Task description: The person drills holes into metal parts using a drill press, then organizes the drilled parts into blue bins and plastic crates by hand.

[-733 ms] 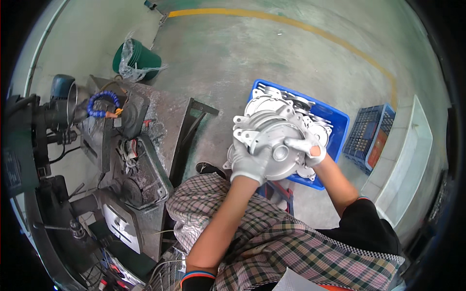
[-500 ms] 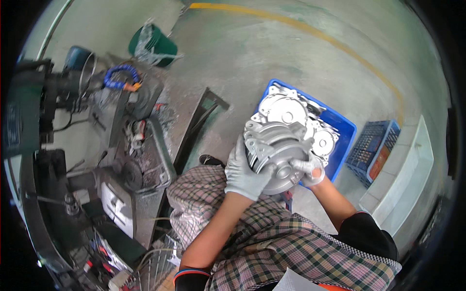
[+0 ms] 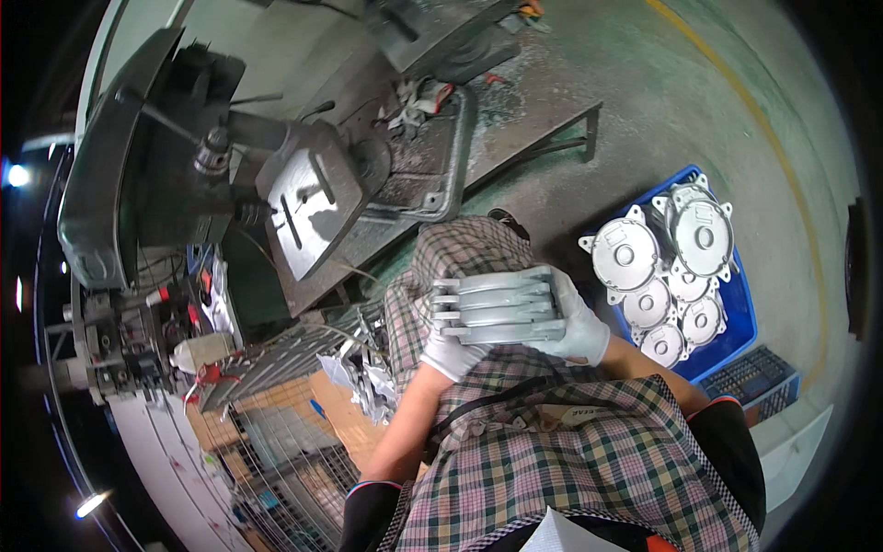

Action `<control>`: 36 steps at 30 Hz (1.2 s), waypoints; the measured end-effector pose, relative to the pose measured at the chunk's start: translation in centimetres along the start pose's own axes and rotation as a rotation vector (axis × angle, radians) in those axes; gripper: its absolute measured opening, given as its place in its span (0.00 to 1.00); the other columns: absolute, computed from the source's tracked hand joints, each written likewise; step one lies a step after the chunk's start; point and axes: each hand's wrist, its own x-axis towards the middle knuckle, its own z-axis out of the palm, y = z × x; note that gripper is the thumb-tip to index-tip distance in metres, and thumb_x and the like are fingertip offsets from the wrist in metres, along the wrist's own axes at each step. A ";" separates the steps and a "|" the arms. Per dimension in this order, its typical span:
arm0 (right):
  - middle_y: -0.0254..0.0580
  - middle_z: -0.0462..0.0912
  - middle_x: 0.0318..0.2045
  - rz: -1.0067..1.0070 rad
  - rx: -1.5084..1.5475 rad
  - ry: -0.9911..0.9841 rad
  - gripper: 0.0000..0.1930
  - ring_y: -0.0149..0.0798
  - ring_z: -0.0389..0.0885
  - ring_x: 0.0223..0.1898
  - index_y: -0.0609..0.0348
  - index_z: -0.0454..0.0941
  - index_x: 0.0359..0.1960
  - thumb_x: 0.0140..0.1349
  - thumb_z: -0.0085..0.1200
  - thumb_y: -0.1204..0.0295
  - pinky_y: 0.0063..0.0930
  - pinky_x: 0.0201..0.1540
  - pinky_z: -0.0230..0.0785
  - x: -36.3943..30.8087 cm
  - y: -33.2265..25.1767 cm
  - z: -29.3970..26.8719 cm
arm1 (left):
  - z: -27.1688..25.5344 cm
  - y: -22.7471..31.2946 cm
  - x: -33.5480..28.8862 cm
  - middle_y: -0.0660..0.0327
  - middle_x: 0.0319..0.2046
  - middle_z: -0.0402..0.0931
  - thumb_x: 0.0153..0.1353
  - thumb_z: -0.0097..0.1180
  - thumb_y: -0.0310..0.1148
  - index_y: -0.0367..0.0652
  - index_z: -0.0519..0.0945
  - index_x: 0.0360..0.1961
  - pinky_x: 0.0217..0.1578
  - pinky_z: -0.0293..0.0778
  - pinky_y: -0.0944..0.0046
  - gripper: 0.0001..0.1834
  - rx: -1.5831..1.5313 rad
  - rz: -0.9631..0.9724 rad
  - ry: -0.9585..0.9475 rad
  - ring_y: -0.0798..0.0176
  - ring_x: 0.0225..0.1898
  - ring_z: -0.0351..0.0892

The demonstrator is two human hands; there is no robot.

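The left hand [image 3: 452, 357] and the right hand [image 3: 581, 329] are gloved in white, and the stack of castings [image 3: 501, 313] between them is silver-grey. The apron [image 3: 533, 460] carries a plaid of dusty pink, dark green, black and cream, with a black-and-white checked edging [image 3: 701, 453]. The right sleeve [image 3: 734, 455] is black, banded in orange and blue. Bright silver castings [image 3: 625, 255] fill a vivid blue bin [image 3: 741, 317]; the crate [image 3: 771, 379] is a darker blue. A yellow line [image 3: 777, 133] crosses the grey-green floor [image 3: 662, 110]. The desk [image 3: 515, 124] is dull grey-brown, and the cardboard [image 3: 342, 416] tan.
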 end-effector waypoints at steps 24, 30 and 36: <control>0.44 0.71 0.49 0.300 -0.266 0.379 0.46 0.37 0.68 0.51 0.69 0.58 0.56 0.33 0.70 0.68 0.29 0.55 0.58 -13.9 -9.4 -21.8 | 1.9 7.1 6.0 0.51 0.60 0.54 0.52 0.54 0.20 0.42 0.54 0.61 0.54 0.61 0.59 0.35 -0.333 0.101 -0.302 0.53 0.58 0.61; 0.48 0.73 0.45 0.954 -0.442 0.580 0.43 0.38 0.70 0.48 0.68 0.60 0.54 0.31 0.68 0.71 0.27 0.51 0.61 -24.0 -2.0 -29.8 | -0.6 1.4 5.6 0.52 0.56 0.61 0.58 0.46 0.19 0.37 0.59 0.58 0.53 0.62 0.64 0.25 -0.291 -0.153 -0.109 0.58 0.54 0.65; 0.42 0.72 0.47 1.055 -0.280 0.398 0.42 0.39 0.70 0.48 0.62 0.62 0.55 0.32 0.67 0.70 0.30 0.50 0.63 -31.4 12.0 -34.1 | -2.7 0.9 5.1 0.51 0.54 0.63 0.61 0.41 0.21 0.34 0.60 0.57 0.54 0.62 0.63 0.21 -0.353 -0.353 0.034 0.59 0.52 0.66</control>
